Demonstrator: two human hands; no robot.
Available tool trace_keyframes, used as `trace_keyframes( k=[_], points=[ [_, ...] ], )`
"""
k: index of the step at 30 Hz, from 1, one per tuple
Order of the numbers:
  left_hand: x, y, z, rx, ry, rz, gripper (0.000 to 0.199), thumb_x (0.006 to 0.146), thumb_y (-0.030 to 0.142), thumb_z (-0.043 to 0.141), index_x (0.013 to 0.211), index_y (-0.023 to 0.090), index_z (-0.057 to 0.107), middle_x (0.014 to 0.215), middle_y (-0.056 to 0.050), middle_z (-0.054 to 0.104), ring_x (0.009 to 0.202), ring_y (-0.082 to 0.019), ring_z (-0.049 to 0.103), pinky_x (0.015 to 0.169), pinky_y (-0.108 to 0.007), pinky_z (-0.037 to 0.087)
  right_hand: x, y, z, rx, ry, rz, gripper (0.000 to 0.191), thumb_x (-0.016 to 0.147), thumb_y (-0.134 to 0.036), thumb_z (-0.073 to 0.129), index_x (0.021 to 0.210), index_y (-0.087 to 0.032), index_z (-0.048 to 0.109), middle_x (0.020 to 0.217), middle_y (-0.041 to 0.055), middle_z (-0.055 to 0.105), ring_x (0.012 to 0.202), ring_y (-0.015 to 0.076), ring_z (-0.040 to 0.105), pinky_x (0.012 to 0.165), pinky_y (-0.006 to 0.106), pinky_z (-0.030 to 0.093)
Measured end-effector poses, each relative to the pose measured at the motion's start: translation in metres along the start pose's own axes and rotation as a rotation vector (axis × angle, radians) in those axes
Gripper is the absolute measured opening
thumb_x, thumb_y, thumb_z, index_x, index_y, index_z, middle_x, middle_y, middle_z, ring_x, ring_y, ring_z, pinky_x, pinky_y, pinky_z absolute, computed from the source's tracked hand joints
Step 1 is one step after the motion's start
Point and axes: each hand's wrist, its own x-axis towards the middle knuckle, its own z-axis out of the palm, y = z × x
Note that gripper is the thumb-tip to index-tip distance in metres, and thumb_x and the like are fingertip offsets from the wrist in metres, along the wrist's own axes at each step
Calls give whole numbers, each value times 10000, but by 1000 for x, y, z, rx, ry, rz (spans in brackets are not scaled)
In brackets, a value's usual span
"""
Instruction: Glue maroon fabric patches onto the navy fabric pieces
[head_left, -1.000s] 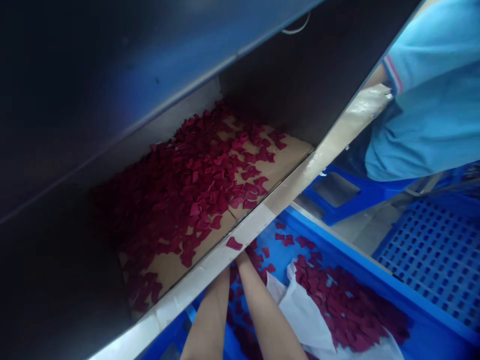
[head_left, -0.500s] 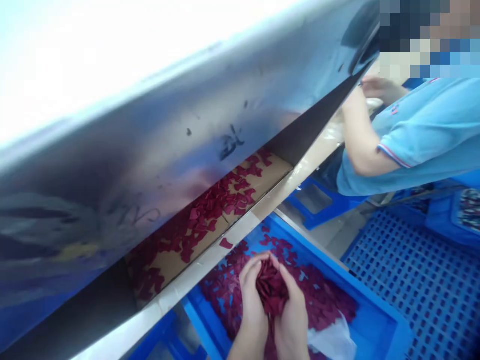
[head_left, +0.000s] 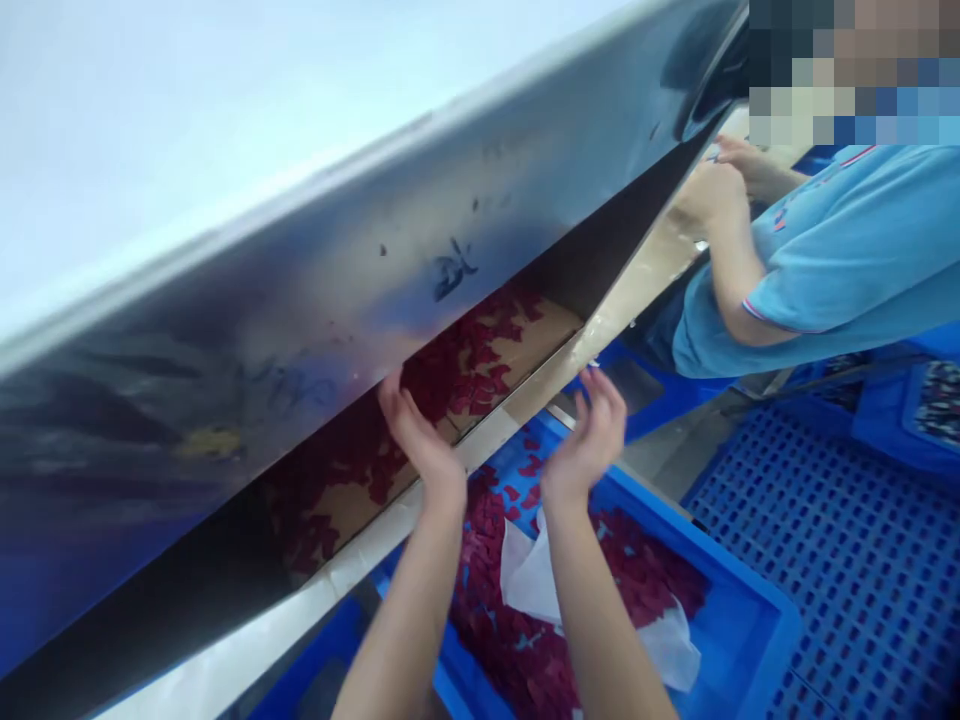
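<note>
My left hand [head_left: 420,440] is open at the slot under the metal panel, its fingertips over the dark red cut pieces [head_left: 480,375] that lie on a brown, cardboard-like floor. To the right, my right hand [head_left: 589,435] hangs above the crate's far edge, fingers loosely bent and apart, holding nothing. Beneath my forearms stands a blue plastic crate [head_left: 750,640]. More small dark red pieces [head_left: 645,570], curved in at the sides, are spread across it. A white sheet [head_left: 529,575], thin and crumpled, lies among them, partly hidden by my right forearm.
A shiny metal panel [head_left: 337,330] slopes over the slot, with a pale ledge [head_left: 360,550] along its front. At the right, a co-worker in a light blue shirt [head_left: 840,260] works at the same bench. Blue perforated crates [head_left: 847,520] stand at the lower right.
My cupped hands, full of dark red pieces, have moved forward from the crate to the slot and parted. The pieces have left them. More of the white sheet shows.
</note>
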Motion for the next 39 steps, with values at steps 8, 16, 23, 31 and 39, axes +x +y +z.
trace_keyframes(
  k=[8,16,23,31,39],
  points=[
    [-163,-138,-67,472,-382,10,266,911,236,502,1098,190,685,1245,-199,672,1228,-354,606,1043,-568,467,-91,141,-141,-697,-279,63,637,802,-678,567,1127,-140,671,1185,212,630,1158,389,570,996,608,435],
    [-73,-209,-60,1149,-464,-546,603,921,433,545,1389,54,513,1387,-331,555,1367,-458,476,1114,-578,366,-123,146,-212,-1341,-812,43,697,920,-611,421,1540,-294,372,1642,144,225,1497,420,218,1120,705,231],
    [-92,-209,-55,1194,-469,-556,660,957,479,476,1504,115,407,1542,-305,373,1443,-467,353,1089,-578,394,-120,127,-265,-1471,-640,96,586,988,-397,326,1516,-165,434,1594,205,309,1438,408,300,1077,603,365],
    [-154,-194,-30,1077,-681,-336,621,937,450,561,1488,190,436,1466,-244,437,1378,-385,432,1090,-504,392,-44,155,-179,-1155,-350,250,458,917,-302,446,1314,-209,654,1356,209,541,1153,357,511,955,509,434],
    [-109,-210,-22,903,-577,72,526,974,407,470,1388,85,501,1340,-276,526,1347,-405,444,1111,-596,354,-61,107,-162,-1069,-159,101,523,883,-445,571,1362,-237,597,1396,180,523,1271,397,432,1034,613,355]
  ],
)
